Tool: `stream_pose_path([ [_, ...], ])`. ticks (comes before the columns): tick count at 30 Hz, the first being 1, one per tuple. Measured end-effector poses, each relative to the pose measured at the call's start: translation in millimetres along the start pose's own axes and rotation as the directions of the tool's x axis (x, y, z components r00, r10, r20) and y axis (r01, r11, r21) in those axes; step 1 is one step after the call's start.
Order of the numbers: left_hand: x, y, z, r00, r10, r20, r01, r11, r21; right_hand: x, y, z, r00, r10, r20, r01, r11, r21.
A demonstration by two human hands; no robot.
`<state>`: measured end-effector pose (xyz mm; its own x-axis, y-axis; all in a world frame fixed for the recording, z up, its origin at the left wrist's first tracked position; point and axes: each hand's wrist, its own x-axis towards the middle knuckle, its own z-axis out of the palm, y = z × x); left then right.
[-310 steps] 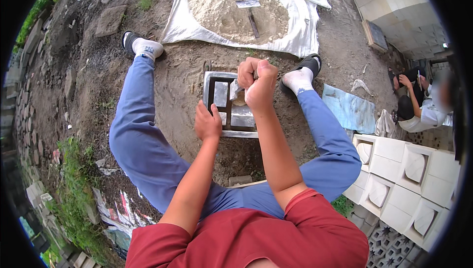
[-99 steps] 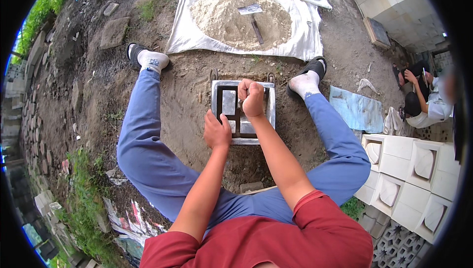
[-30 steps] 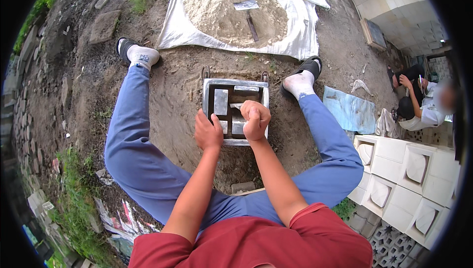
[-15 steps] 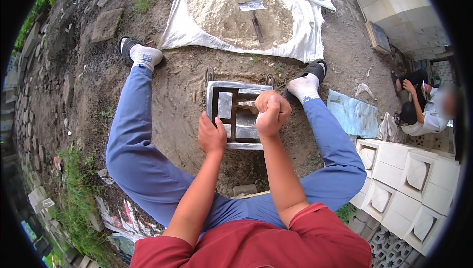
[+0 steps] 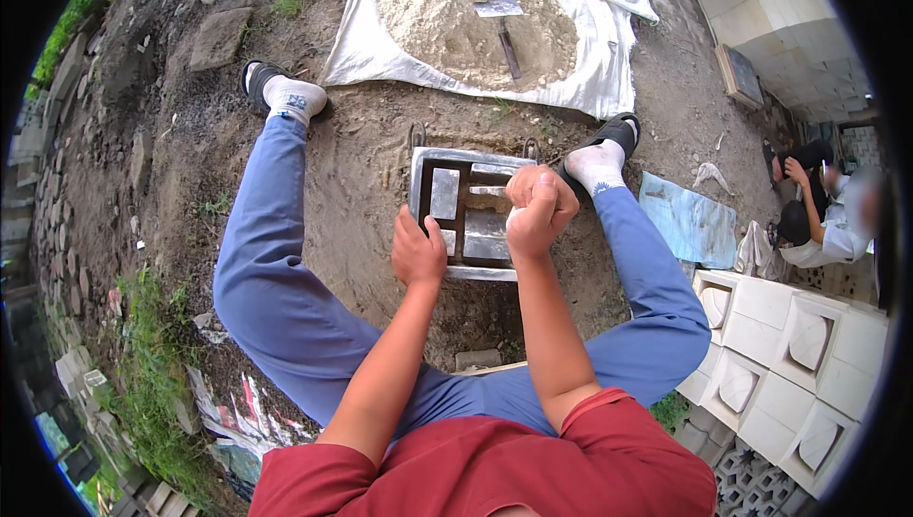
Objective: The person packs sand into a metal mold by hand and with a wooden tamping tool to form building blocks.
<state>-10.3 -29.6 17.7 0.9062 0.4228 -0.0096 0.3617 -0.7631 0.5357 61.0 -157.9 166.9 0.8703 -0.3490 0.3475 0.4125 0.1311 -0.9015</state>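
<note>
A rectangular grey metal mould [image 5: 483,273] lies on the dirt between my feet, with pale flat pieces and dark gaps inside its frame. My left hand [image 5: 419,249] is at its left wall, thumb on the inner side and fingers along the outside. Above the mould's right part, my right hand [image 5: 542,211] is closed in a fist. The fist covers that side of the frame, and whatever it may hold is hidden. Beyond the mould, a trowel [image 5: 508,41] with a dark handle rests on a heap of pale sandy powder [image 5: 428,8].
A white sheet [image 5: 357,56] lies under the powder heap. To the right are a light blue sheet [image 5: 687,220] and stacked pale blocks [image 5: 761,322]. Another person [image 5: 820,208] sits at the far right. Flat stones [image 5: 221,39] lie to the left.
The whole view has shifted slightly, so things appear a little farther right. My right fist has turned a little over the mould, while my left hand stays at its left wall.
</note>
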Motion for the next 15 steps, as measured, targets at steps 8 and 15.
stream_pose_path([
  [8,-0.1,6.0,-1.2,1.0,0.018,-0.003,-0.018,1.0,-0.02,-27.7,65.4,-6.4,0.984,-0.146,0.1,0.164,0.963,-0.211],
  [15,1.5,3.4,4.0,1.0,0.01,0.002,-0.01,1.0,-0.006,-1.9,34.6,-5.5,0.996,0.001,-0.094,-0.002,1.0,-0.017],
])
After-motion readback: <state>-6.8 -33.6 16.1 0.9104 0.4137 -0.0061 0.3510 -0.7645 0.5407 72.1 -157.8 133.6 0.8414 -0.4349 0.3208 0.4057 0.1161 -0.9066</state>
